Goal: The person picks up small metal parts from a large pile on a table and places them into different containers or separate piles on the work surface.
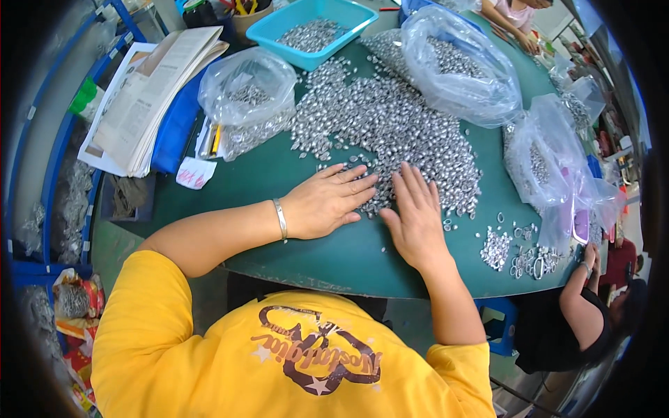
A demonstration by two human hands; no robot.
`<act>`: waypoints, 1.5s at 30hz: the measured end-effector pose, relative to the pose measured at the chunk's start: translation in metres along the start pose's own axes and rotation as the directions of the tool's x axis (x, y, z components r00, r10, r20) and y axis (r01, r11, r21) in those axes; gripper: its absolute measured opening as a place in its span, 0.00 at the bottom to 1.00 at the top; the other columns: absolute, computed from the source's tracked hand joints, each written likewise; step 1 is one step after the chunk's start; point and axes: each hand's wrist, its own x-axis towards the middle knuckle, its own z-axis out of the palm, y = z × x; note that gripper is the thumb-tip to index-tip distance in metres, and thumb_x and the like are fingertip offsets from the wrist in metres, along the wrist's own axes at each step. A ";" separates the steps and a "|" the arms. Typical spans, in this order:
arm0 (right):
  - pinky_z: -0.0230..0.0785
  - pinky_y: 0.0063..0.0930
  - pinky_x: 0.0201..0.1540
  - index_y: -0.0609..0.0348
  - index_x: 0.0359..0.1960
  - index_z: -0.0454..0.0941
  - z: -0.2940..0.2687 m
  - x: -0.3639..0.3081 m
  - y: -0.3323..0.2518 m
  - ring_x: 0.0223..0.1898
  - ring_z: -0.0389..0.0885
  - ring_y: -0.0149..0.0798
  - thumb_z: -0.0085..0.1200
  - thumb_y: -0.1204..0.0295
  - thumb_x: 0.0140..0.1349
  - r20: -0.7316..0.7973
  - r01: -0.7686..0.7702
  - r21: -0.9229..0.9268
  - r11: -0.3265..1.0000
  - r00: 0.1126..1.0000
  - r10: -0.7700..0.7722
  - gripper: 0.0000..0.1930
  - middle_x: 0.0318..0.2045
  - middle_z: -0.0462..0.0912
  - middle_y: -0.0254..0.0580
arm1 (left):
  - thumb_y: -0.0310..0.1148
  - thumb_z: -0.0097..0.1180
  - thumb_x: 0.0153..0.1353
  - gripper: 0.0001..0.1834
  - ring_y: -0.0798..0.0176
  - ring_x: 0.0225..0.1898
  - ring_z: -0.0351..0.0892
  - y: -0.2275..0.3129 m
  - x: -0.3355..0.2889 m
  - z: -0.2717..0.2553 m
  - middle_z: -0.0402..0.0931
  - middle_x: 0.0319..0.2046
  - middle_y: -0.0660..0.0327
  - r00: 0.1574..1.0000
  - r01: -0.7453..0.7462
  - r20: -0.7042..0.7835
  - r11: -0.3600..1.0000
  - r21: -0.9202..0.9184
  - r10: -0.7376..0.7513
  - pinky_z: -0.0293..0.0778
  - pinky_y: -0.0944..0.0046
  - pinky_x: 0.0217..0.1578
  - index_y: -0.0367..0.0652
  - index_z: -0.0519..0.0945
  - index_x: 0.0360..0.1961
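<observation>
Both hands lie flat and open, palms down, on the near edge of a big heap of small silver metal pieces (390, 129) on the green table (348, 258); the left hand (326, 202) and the right hand (416, 217) grip nothing, fingers spread on the pieces. It seems the sorting is far from finished; most pieces are loose in the heap; only a little group of ring-like parts (523, 259) lies apart at the right; some pieces already fill the turquoise tray (348, 31) and the clear plastic bags (456, 66).
</observation>
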 end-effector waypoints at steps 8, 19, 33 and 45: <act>0.39 0.59 0.62 0.58 0.62 0.57 0.004 -0.012 -0.034 0.65 0.47 0.55 0.52 0.46 0.51 0.338 0.226 -0.007 0.974 0.917 -0.211 0.40 0.64 0.52 0.48 | 0.45 0.52 0.56 0.35 0.51 0.67 0.44 0.008 -0.048 -0.022 0.49 0.65 0.53 0.985 0.098 0.144 0.995 0.007 -0.098 0.43 0.47 0.63 0.43 0.59 0.62; 0.65 0.40 0.37 0.62 0.33 0.76 0.017 0.047 -0.012 0.33 0.73 0.51 0.53 0.81 0.48 -0.178 0.204 0.271 0.941 0.971 -0.159 0.08 0.30 0.75 0.47 | 0.32 0.53 0.56 0.10 0.56 0.49 0.71 -0.012 -0.042 -0.027 0.75 0.43 0.57 0.938 0.228 -0.250 0.970 -0.080 -0.241 0.61 0.52 0.53 0.41 0.78 0.37; 0.70 0.23 0.26 0.64 0.30 0.78 0.017 0.067 -0.019 0.23 0.78 0.33 0.56 0.79 0.49 0.015 -0.241 0.482 0.843 0.964 0.267 0.05 0.25 0.80 0.43 | 0.24 0.56 0.47 0.02 0.51 0.30 0.72 -0.056 0.035 0.003 0.70 0.27 0.56 0.921 0.138 -0.355 0.986 -0.092 -0.162 0.69 0.56 0.31 0.40 0.76 0.24; 0.72 0.20 0.41 0.67 0.36 0.73 0.023 0.057 -0.014 0.37 0.78 0.30 0.54 0.86 0.51 0.108 -0.193 0.904 0.382 0.967 0.231 0.10 0.35 0.77 0.40 | 0.23 0.51 0.60 0.08 0.61 0.36 0.80 -0.016 -0.002 -0.025 0.78 0.35 0.52 0.774 0.196 0.374 -0.369 -0.909 -0.510 0.77 0.66 0.39 0.32 0.75 0.39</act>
